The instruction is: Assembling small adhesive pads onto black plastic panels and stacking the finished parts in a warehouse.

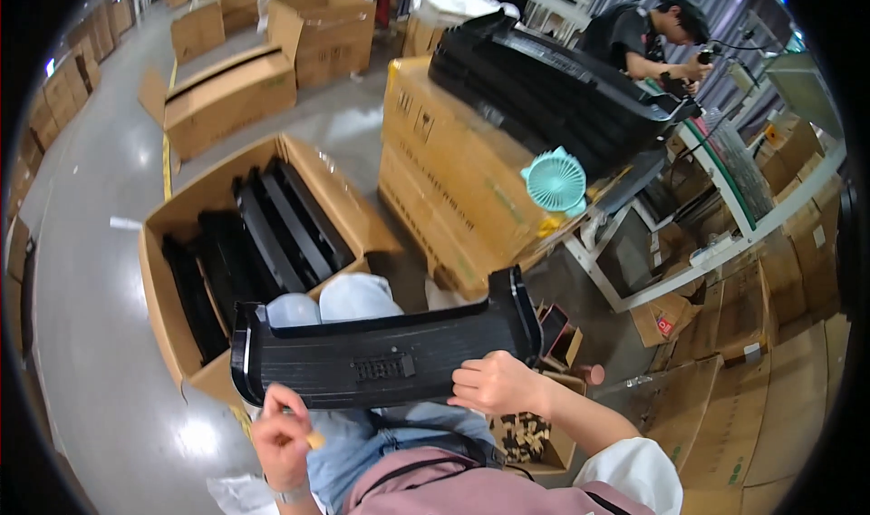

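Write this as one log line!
left hand: holding small tan piece; right hand: holding long black plastic panel; nearby: open brown cardboard box

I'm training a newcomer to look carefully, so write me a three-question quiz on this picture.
1. Which hand grips the black panel near the box of small pieces?
2. True or false: the nearest open carton on the left holds black parts.
3. The fan beside the stacked panels is: A red, B turquoise, C black.

Key: 1 right hand; 2 true; 3 B.

Floor (100, 270): grey (glossy, light-spotted) | yellow line (167, 175) | white-framed workbench (591, 270) | grey curtains (725, 12) behind
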Motion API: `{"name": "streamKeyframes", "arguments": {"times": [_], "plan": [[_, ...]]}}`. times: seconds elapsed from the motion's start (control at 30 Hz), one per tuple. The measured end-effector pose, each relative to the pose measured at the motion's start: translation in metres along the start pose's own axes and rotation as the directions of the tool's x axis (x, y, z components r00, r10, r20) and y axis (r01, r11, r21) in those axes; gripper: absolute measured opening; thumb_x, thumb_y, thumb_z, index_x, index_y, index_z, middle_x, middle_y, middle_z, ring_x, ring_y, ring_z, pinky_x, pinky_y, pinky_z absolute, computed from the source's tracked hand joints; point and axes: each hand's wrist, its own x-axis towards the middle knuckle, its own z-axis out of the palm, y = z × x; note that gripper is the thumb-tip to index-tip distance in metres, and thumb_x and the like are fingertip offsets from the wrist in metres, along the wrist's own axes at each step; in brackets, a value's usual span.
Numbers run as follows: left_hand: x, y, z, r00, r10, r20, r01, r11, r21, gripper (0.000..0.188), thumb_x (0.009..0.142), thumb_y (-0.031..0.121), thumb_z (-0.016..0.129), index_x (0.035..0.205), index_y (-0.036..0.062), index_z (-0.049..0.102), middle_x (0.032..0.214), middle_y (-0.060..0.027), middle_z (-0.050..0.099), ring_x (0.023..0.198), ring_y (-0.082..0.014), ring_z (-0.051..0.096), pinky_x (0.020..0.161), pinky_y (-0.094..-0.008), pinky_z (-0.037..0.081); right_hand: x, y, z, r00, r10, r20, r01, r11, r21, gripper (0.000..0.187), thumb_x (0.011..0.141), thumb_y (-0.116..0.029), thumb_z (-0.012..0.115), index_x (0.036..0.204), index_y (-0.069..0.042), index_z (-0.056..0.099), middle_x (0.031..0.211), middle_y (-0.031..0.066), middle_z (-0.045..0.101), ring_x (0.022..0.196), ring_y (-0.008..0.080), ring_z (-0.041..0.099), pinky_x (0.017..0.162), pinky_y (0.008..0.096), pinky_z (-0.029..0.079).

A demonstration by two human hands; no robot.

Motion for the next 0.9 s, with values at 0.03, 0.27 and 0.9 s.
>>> {"name": "streamKeyframes", "arguments": {"times": [0.03,0.27,0.9], "plan": [[-0.004,0.004,0.002,0.998,0.027,0.058,-0.023,0.997,-0.075,0.029,0.069,0.023,0.074,0.060,0.0022,0.056,0.088,-0.0112,0.051,0.061,-0.0129,0.047,0.054,-0.0221,0.038,-0.001,-0.002,-0.020,1.000,0.026,0.013,-0.026,0.999,-0.034,0.027,0.073,-0.022,0.069,0.060,-0.011,0.048,0.063,0.0008,0.042,0.058,0.0149,0.051,0.042,0.0286,0.042],[-0.022,-0.034,0.021,0.959,0.104,0.264,0.050,0.853,-0.519,0.034,0.067,0.016,0.074,0.052,0.0026,0.047,0.063,-0.0133,0.054,0.042,-0.0177,0.046,0.039,-0.0273,0.038,0.002,0.017,-0.159,0.933,0.076,-0.352,-0.249,0.843,-0.478,0.024,0.062,-0.019,0.078,0.057,-0.012,0.056,0.057,-0.0014,0.047,0.047,0.0159,0.047,0.038,0.0293,0.034],[-0.015,-0.070,0.032,0.736,-0.651,0.183,0.666,0.651,-0.363,0.018,0.068,0.011,0.046,0.056,0.0092,0.033,0.059,-0.0026,0.036,0.048,-0.0099,0.027,0.045,-0.0244,0.021,0.045,0.277,-0.309,0.811,0.488,-0.322,-0.540,0.416,-0.731,0.029,0.063,-0.035,0.074,0.069,-0.007,0.069,0.070,0.0142,0.065,0.072,0.0315,0.064,0.066,0.0400,0.052]]}}
